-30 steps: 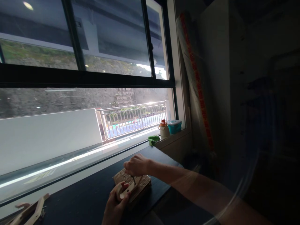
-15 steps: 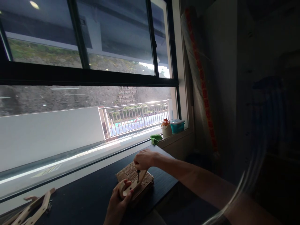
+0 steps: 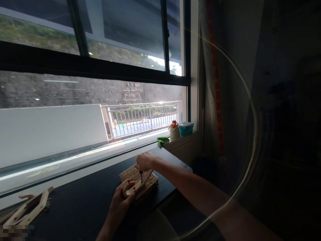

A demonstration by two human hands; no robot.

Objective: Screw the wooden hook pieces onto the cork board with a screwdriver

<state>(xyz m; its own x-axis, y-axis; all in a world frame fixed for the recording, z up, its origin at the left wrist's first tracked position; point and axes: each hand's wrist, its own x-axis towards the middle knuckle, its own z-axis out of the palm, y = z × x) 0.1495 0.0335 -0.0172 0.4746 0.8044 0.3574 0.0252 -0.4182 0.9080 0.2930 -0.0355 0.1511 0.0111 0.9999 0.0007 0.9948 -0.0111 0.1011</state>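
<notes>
My right hand is closed in a fist around the top of a screwdriver; the handle is hidden inside it. Its dark shaft points down, and the tip meets a pale wooden piece with dark holes and a curved end. Fingers and thumb of my left hand grip that curved end from the near left side. Under the wooden piece lies a thick wooden block with a rough, pitted top. The block rests on the dark table.
More pale wooden pieces lie at the table's left, with small screws beside them. On the windowsill stand a green cloth, a cream bottle with an orange top and a teal box. A wrapped roll leans at the right.
The camera view has shifted, so hands, block and table appear higher and farther left. Both hands keep their grips, and the screwdriver stays upright on the wooden piece.
</notes>
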